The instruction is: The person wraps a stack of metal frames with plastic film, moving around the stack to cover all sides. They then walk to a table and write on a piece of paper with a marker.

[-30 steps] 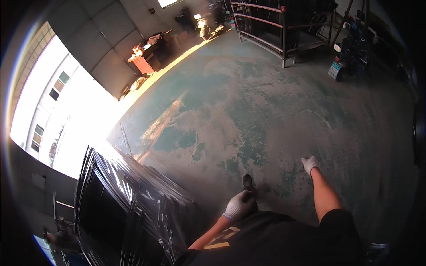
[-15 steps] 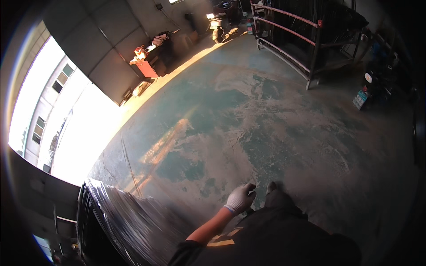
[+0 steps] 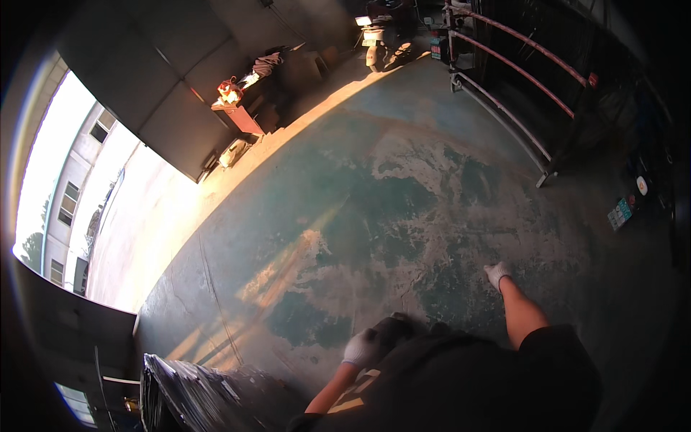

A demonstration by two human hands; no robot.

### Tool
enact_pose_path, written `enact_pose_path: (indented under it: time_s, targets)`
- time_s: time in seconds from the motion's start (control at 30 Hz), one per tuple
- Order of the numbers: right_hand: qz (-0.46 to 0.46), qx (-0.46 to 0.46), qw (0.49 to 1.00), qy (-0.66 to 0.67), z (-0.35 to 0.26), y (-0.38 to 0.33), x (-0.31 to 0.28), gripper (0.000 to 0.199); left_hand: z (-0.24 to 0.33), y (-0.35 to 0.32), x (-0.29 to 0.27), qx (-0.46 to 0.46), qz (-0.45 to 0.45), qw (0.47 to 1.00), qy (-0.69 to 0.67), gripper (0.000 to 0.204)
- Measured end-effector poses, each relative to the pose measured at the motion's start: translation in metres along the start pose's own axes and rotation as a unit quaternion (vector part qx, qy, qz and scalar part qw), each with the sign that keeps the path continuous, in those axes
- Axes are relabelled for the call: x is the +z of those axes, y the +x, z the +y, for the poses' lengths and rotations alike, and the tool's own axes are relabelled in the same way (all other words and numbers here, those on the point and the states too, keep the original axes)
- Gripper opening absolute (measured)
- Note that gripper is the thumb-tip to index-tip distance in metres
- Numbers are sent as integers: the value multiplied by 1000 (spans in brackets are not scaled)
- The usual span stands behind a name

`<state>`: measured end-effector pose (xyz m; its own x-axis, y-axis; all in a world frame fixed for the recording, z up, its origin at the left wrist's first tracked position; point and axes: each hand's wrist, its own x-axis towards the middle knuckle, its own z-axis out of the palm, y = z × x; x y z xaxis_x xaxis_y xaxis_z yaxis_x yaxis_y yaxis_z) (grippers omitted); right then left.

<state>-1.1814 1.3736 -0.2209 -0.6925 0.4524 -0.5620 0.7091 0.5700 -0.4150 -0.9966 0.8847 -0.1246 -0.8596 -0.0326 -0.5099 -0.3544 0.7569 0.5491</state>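
Observation:
My left hand [image 3: 362, 349], in a pale knit glove, hangs close against my dark clothing. Its fingers are blurred and partly lost against the dark leg, so their pose is unclear. My right hand [image 3: 496, 274], gloved the same way, swings out over the worn green floor [image 3: 403, 216] with its fingers curled in. Nothing shows in it, and it touches nothing. At the lower left, nearest to my left arm, stands a stack of thin sheets or folded film [image 3: 205, 392] with shiny dark edges.
A metal rack with reddish rails [image 3: 511, 68] stands at the upper right. Beyond the floor are a parked scooter [image 3: 373, 47] and a red cabinet [image 3: 241, 119] with things on top. A wide bright doorway [image 3: 137, 201] opens on the left. A teal-and-white box [image 3: 619, 214] sits far right.
My right hand has come into view on the right. My left hand has moved down and left. The view has shifted, with the rack now farther right and the stack lower.

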Motion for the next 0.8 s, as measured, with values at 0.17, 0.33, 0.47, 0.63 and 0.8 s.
enact_pose_path:
  time_s: [0.17,0.33,0.47,0.63,0.8]
  targets:
    - [-16,-245,963,110,-283,99,-23,43,-66,147,-40,-136,165,958,-191,39]
    - [-15,-211,977,40,-392,139,49,35,-110,287,-137,-158,143,962,-171,38]
    - [-128,-30,982,-136,-331,181,122,45,-82,410,-265,-111,114,981,-111,39]
    - [-258,78,942,-201,-321,217,169,47,-90,535,-394,-136,173,959,-180,35]
    - [-273,214,929,-130,-388,366,211,41,-121,682,-420,-254,166,926,-227,36]
